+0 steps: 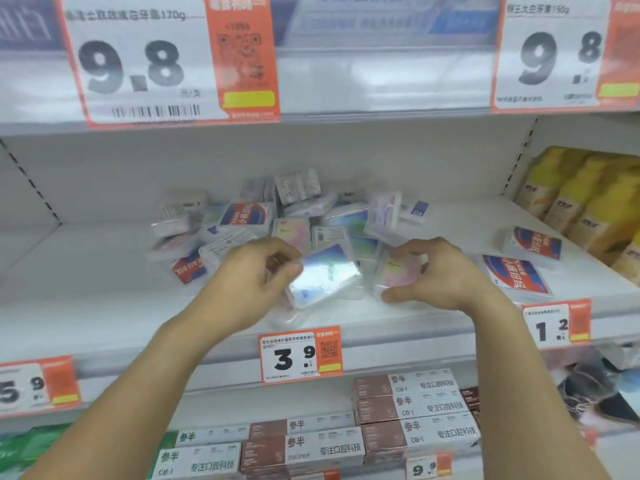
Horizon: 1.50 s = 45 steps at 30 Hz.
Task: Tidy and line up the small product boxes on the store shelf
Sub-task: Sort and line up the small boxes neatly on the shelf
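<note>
small clear plastic product boxes (277, 216) heaped at 12 o'clock; left hand (252, 275) pinches iridescent blue box (325, 275), right hand (440, 275) clamps pink-yellow box (398, 271) on white shelf (86, 282).

Price tag 3.9 (300, 355) clipped to shelf front edge below me. Tag 1.2 (557, 323) on same edge toward right, tag 5.9 (38, 386) toward left. Big 9.8 tag (169, 60) on upper shelf edge. Yellow packs (585, 202) at shelf's right end. Brown-and-white cartons (408, 407) stacked on shelf beneath.
</note>
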Motion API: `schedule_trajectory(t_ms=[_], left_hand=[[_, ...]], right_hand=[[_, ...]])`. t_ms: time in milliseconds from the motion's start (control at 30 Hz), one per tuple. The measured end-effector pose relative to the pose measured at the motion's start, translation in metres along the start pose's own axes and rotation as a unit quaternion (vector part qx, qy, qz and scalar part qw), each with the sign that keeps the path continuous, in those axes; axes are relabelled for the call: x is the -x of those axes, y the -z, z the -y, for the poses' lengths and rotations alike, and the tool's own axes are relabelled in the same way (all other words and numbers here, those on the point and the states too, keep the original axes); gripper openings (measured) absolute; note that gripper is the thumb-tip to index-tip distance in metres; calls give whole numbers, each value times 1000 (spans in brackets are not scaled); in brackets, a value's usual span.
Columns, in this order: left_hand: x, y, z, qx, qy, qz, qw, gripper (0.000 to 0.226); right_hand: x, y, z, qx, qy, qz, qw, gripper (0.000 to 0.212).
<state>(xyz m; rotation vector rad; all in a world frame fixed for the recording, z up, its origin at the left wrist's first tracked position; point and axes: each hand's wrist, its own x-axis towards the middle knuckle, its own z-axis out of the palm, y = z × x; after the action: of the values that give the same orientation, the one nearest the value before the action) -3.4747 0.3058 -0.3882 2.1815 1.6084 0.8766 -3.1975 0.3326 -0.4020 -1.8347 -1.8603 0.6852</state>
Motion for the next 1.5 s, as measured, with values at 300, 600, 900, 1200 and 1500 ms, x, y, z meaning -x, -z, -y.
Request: schedule_trajectory(t_ms=[300,600,900,1200,1500], left_hand=[[-3,36,8,-104,25,-14,994,20],[-1,34,16,-149,1,61,987,64],[6,31,39,-147,4,100,984,70],[-1,41,48,-70,-20,98,993,62],[-5,57,74,-40,67,114,990,71]], right_hand=[[8,19,4,-48,-6,62,997,45],[-6,-20,61,39,95,-86,991,82],[-15,-28,55,-136,80,-34,987,32],[-9,-16,48,-176,-16,-156,972,47],[-14,-29,49,-52,87,-99,990,38]])
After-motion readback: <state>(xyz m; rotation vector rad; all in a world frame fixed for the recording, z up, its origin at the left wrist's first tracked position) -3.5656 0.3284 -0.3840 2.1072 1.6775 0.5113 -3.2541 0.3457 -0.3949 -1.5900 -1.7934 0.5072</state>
